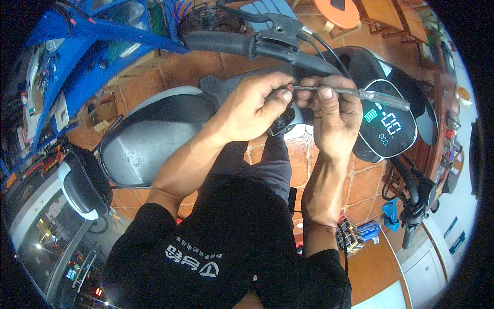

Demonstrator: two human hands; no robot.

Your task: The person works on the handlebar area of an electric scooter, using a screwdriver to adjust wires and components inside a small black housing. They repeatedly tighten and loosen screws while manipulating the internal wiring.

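Note:
My right hand (334,110) is closed around the shaft of a screwdriver with a clear handle (385,99). The handle points right, over the lit scooter dashboard (388,123). My left hand (257,108) is closed in a pinch beside it, thumb and forefinger meeting at a tiny red bit (290,88) near the screwdriver's far end. What my left fingers hold is too small and too covered to name. Both hands are held close together, below the scooter's left handlebar grip (221,41) and brake lever mount (280,31) in the picture.
The scooter's black seat (154,136) lies left of my arms, with a rear box (85,183) beyond it. Cables (329,54) run from the handlebar. Blue shelving (87,62) stands far left. An orange stool (337,13) is ahead, and small boxes (351,237) sit at lower right.

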